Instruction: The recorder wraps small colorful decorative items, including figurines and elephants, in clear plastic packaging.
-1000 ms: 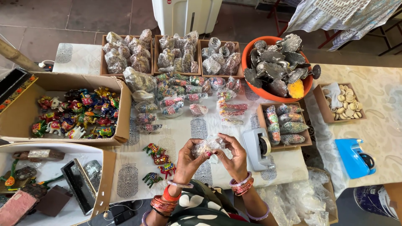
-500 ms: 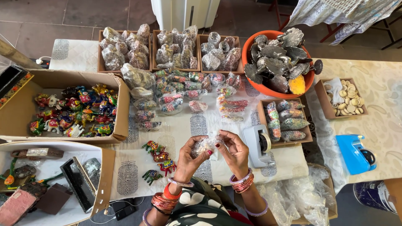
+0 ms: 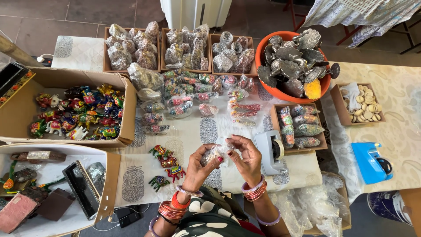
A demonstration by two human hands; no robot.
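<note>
My left hand (image 3: 200, 164) and my right hand (image 3: 246, 156) meet over the printed white tablecloth (image 3: 193, 131), both closed on a small clear plastic packet (image 3: 218, 150) with a glittery item inside. Both wrists carry stacked bangles. Just left of my left hand lie three small painted elephant figurines (image 3: 165, 163). A grey tape dispenser (image 3: 271, 151) stands right beside my right hand.
A cardboard box of colourful figurines (image 3: 76, 112) sits at left, an open box of dark items (image 3: 48, 184) below it. Trays of wrapped goods (image 3: 175, 48) line the back, an orange bowl of metal pieces (image 3: 294, 63) at right. A blue dispenser (image 3: 370, 161) and plastic bags (image 3: 311, 208) lie right.
Both hands stay together on the packet, fingers shifting slightly as they work it. The view has tilted a little; nothing on the table has moved.
</note>
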